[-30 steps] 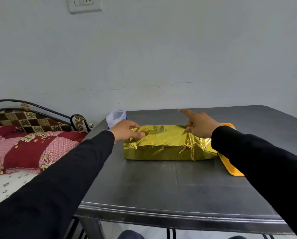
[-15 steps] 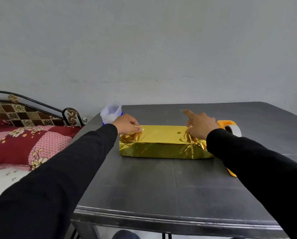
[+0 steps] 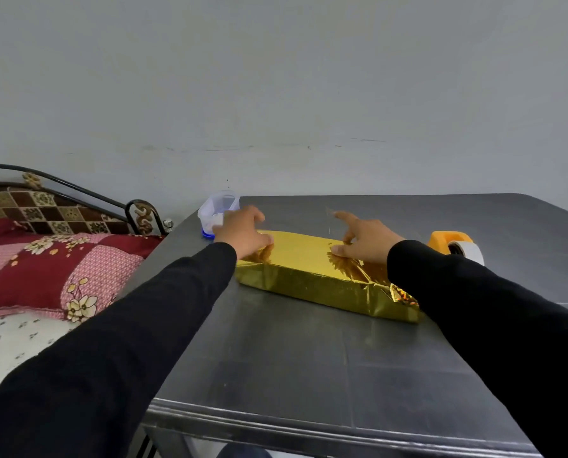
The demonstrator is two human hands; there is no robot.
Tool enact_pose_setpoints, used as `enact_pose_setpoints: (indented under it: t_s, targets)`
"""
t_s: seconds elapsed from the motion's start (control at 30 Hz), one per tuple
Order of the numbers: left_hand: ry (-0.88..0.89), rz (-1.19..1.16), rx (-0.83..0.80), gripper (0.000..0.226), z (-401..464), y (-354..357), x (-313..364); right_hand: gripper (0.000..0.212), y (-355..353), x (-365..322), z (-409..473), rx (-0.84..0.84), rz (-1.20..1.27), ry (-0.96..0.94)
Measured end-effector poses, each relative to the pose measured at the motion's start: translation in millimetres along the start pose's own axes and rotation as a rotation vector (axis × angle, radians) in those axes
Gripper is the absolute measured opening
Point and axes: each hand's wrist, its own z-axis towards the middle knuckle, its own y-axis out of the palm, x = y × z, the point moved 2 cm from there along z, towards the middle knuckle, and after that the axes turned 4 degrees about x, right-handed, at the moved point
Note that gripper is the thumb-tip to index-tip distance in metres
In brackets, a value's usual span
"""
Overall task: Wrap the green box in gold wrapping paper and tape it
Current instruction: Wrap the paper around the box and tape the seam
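Observation:
The gold wrapping paper [image 3: 312, 262] covers the box completely, so no green shows. The parcel lies slanted on the dark grey table [image 3: 309, 352], its right end nearer to me and crumpled. My left hand [image 3: 241, 231] grips the parcel's far left end, thumb on top and fingers curled over the far side. My right hand [image 3: 363, 238] rests on the top near the right end, thumb pressing the paper down and index finger stretched out away from me. An orange tape dispenser [image 3: 449, 242] with a white roll stands just right of my right wrist.
A clear plastic container [image 3: 218, 206] with a blue base stands at the table's far left corner, right behind my left hand. A bed with a patchwork pillow [image 3: 54, 269] and black metal rail lies to the left. A pale wall stands close behind the table.
The parcel has turned on the table, its right end swinging toward me. Both hands stayed on it. The tape dispenser, partly hidden before, now shows beside my right wrist.

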Motion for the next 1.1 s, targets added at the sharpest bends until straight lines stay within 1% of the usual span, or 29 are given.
enact_pose_setpoints:
  t_s: [0.03, 0.07, 0.1, 0.13, 0.17, 0.23, 0.27, 0.3, 0.33, 0.4, 0.47, 0.5, 0.57, 0.63, 0.73, 0.8, 0.83, 0.93, 1.0, 1.1]
  targets:
    - [0.016, 0.077, 0.197, 0.041, -9.8, -3.8, 5.2, 0.087, 0.6, 1.4, 1.3, 0.01, -0.006, 0.018]
    - [0.042, 0.099, 0.348, 0.037, -21.4, -6.8, 12.9, 0.088, 1.7, 2.8, 1.1, 0.021, -0.015, 0.04]
    - [0.066, 0.066, 0.401, 0.031, -31.4, -8.2, 20.6, 0.088, 2.2, 3.9, 0.8, 0.035, -0.028, 0.064]
    - [0.065, 0.008, 0.34, 0.027, -39.0, -6.3, 27.2, 0.088, 1.8, 4.1, -1.4, 0.05, -0.044, 0.089]
    - [0.034, -0.045, 0.211, 0.029, -46.7, -2.2, 34.6, 0.088, 0.4, 2.4, -5.9, 0.068, -0.065, 0.115]
    - [-0.052, -0.079, -0.08, 0.042, -58.5, 9.7, 47.8, 0.092, -2.8, -2.4, -18.1, 0.105, -0.096, 0.17]
    - [-0.074, -0.105, -0.184, 0.047, -62.6, 14.3, 53.9, 0.096, -3.3, -6.7, -26.0, 0.122, -0.093, 0.192]
    - [-0.072, -0.132, -0.257, 0.048, -65.8, 17.2, 60.9, 0.101, -2.8, -11.7, -35.2, 0.144, -0.079, 0.207]
    - [-0.052, -0.145, -0.297, 0.043, -66.9, 20.1, 67.3, 0.108, 0.1, -16.8, -44.8, 0.17, -0.041, 0.222]
    - [0.009, -0.118, -0.304, 0.023, -63.1, 24.4, 76.1, 0.119, 9.1, -27.2, -65.3, 0.22, 0.06, 0.237]
    - [0.059, -0.098, -0.302, 0.013, -57.7, 25.7, 80.6, 0.13, 15.0, -31.9, -85.3, 0.281, 0.073, 0.198]
    - [0.089, -0.089, -0.316, 0.014, -55.9, 24.4, 82.8, 0.134, 13.4, -32.0, -94.5, 0.33, 0.061, 0.156]
    - [0.128, -0.085, -0.347, 0.032, -53.8, 22.3, 84.4, 0.137, 6.1, -24.7, -104.4, 0.412, 0.055, 0.053]
    - [0.168, -0.08, -0.363, 0.04, -54.6, 20.7, 83.6, 0.143, -2.1, -15.3, -108.9, 0.388, 0.072, -0.015]
    - [0.225, -0.082, -0.393, 0.039, -51.9, 21.8, 82.1, 0.151, -11.2, -10.4, -113.7, 0.219, -0.035, -0.112]
    - [0.267, -0.081, -0.414, 0.038, -51.5, 21.3, 83.2, 0.147, -12.8, -10.7, -114.7, 0.148, -0.18, -0.235]
    - [0.289, -0.074, -0.428, 0.038, -51.5, 21.4, 84.1, 0.144, -12.5, -11.0, -114.6, 0.145, -0.233, -0.283]
    - [0.333, -0.046, -0.468, 0.039, -50.3, 20.5, 85.5, 0.138, -3.8, -15.9, -113.9, 0.189, -0.233, -0.34]
    - [0.353, -0.044, -0.501, 0.039, -50.0, 15.2, 83.7, 0.136, 6.1, -20.7, -113.6, 0.25, -0.251, -0.368]
    - [0.375, -0.033, -0.532, 0.047, -52.0, 2.5, 73.3, 0.134, 15.3, -20.6, -113.2, 0.314, -0.244, -0.39]
